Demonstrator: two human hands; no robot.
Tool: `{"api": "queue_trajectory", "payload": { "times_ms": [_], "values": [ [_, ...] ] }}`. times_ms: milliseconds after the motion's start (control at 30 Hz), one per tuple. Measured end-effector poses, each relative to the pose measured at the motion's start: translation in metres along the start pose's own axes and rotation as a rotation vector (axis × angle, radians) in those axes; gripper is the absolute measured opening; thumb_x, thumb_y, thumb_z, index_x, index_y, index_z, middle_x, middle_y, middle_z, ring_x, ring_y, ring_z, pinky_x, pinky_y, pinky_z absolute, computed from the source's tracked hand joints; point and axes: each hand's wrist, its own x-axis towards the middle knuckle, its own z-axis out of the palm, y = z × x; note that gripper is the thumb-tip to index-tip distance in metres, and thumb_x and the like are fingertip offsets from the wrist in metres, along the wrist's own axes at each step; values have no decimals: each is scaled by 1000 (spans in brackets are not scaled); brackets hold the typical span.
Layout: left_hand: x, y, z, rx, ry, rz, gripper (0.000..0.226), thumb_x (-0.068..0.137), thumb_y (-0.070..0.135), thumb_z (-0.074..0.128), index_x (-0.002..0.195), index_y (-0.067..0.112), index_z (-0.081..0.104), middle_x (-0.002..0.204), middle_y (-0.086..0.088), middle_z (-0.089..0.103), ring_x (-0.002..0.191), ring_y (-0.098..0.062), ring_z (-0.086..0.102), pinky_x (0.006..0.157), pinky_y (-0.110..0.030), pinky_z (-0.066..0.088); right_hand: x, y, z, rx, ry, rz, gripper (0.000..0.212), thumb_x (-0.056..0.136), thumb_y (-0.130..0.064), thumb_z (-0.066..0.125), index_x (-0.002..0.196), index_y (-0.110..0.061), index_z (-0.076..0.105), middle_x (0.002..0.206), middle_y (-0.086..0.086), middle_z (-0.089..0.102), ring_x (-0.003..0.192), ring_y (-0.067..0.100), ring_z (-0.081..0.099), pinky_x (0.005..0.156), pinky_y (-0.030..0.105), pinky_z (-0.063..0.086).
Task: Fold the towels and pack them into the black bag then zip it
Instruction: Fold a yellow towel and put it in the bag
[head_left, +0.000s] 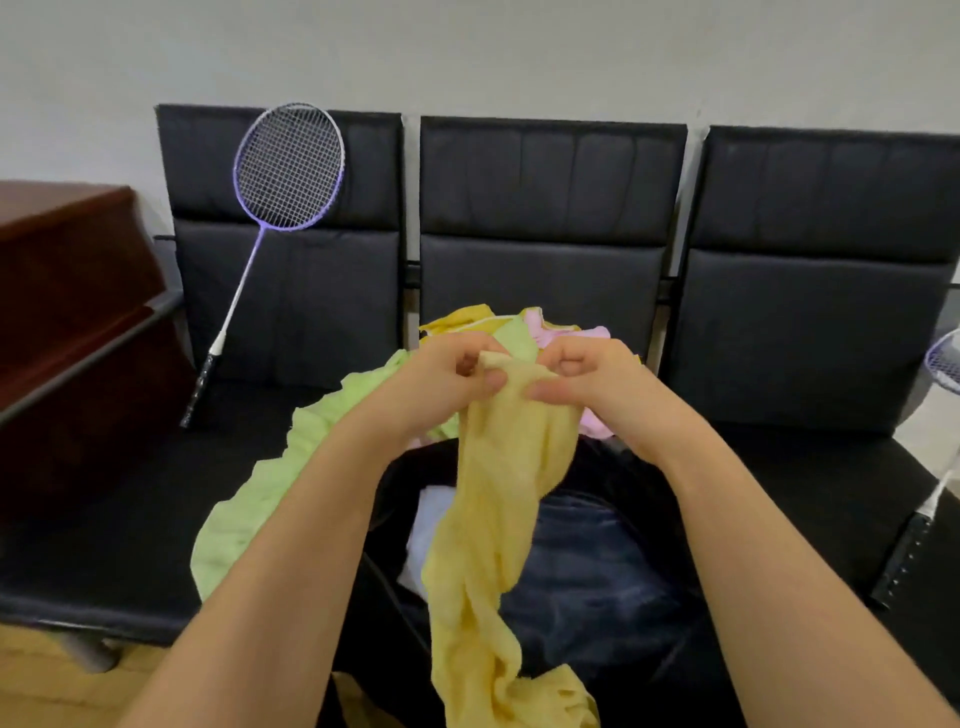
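Left hand (441, 379): raised, fingers curled, pinching top edge of limp yellow terry towel (498, 519).
Right hand (582, 382): alongside, pinching same edge.
Towel: hangs over open black bag (597, 571).

Black bag (597, 582) mostly hidden by yellow towel (498, 519); right racket (943, 395) cut off.

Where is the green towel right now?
The green towel lies spread on the black bench seat, left of centre in the head view, beside the open black bag and partly under the left forearm.
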Motion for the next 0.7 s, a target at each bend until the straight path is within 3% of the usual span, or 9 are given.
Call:
{"api": "queue_trajectory", "payload": {
  "times_ms": [100, 200, 267, 333, 400, 567, 633, 700],
  "values": [
    [18, 22, -8, 27, 51, 47, 3, 86, 11, 67, 83, 10, 67, 72, 0, 57, 70, -11, 52, 66, -28, 41, 15, -36, -18, -38, 47, -102, 14, 80, -2, 74, 79, -13, 65, 68, 10, 59, 64, 14, 54, 65, 26, 42],
    [37, 49, -15, -17, 130, 98, 7, 88, 13, 64, 87, 10, 70, 70, -3, 62, 64, -8, 55, 61, -23, 44, 27, -68, -35, -55, 58, -151, 11, 81, 0, 72, 83, -8, 64, 71, 9, 64, 61, 11, 61, 60, 20, 48],
    [46, 68, -22, -58, 150, 120, 11, 90, 10, 60, 85, 13, 70, 65, 1, 59, 56, -4, 52, 57, -18, 43, 32, -81, -49, -83, 26, -139, 14, 80, -8, 76, 85, -7, 63, 76, 14, 66, 69, 17, 64, 71, 29, 52],
    [54, 84, -32, -83, 162, 155, 19, 89, 12, 59, 78, 23, 70, 69, 0, 60, 67, -12, 55, 68, -31, 47, 35, -89, -64, -212, -18, -93, 21, 78, -18, 78, 88, -6, 65, 91, 22, 69, 82, 30, 67, 89, 44, 52],
    [61, 98, -44, -83, 190, 189, 25, 91, 10, 57, 76, 26, 69, 73, 2, 62, 75, -15, 55, 74, -37, 48, 34, -98, -77, -336, -32, -50, 26, 79, -21, 77, 92, -1, 67, 97, 22, 69, 88, 31, 67, 94, 45, 50],
    [67, 109, -69, -41, 238, 215, 30, 94, 9, 53, 77, 28, 68, 73, 8, 61, 74, -12, 54, 68, -32, 48, 27, -116, -104, -346, 149, -67, 31, 79, -20, 78, 81, 9, 65, 85, 15, 61, 79, 19, 55, 84, 36, 44],
    [68, 107, -76, -55, 255, 187, 27, 95, 10, 52, 80, 27, 68, 82, 2, 63, 83, -17, 58, 79, -39, 51, 28, -121, -109, -337, 201, -86, 41, 78, -23, 78, 79, 13, 58, 83, 13, 55, 78, 20, 51, 78, 33, 42],
    [67, 105, -80, -46, 262, 153, 22, 95, 13, 53, 86, 25, 69, 92, -5, 66, 93, -23, 61, 88, -43, 51, 28, -121, -110, -263, 194, -69, 41, 83, -24, 74, 73, 8, 52, 77, 10, 55, 72, 14, 57, 72, 27, 50]
  ]
}}
